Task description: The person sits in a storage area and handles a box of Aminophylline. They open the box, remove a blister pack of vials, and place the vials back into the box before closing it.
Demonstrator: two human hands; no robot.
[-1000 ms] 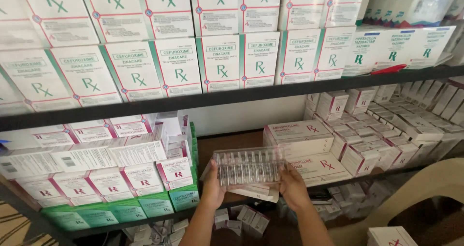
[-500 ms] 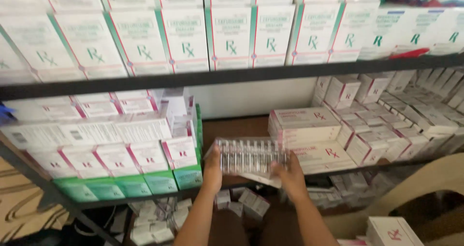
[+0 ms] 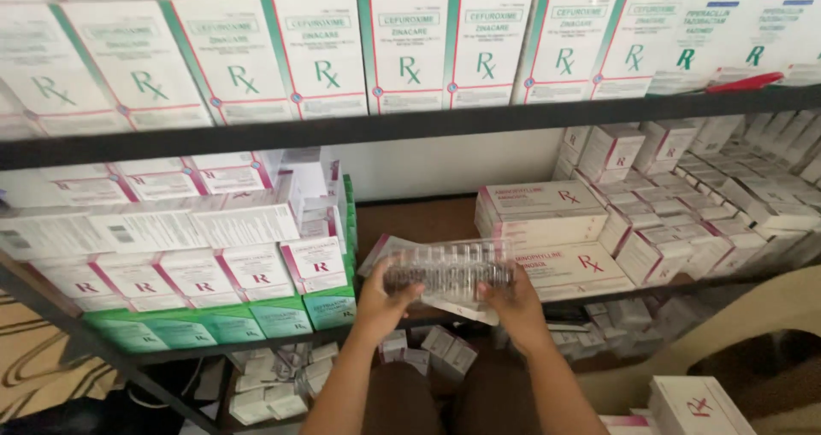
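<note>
Both hands gripped the clear plastic ampoule tray (image 3: 449,272): my left hand (image 3: 382,302) pinched its left end, my right hand (image 3: 513,302) its right. Since a second ago I had lowered it and tilted it flatter, close over the brown shelf board (image 3: 410,221), between the pink-and-white cartons (image 3: 539,217) and green cartons (image 3: 282,319).

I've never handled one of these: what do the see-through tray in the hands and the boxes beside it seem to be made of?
The tray looks like thin clear moulded plastic: glossy, see-through, ribbed into slots. The white and pink boxes look like matte printed cardboard, with folded edges.
</note>
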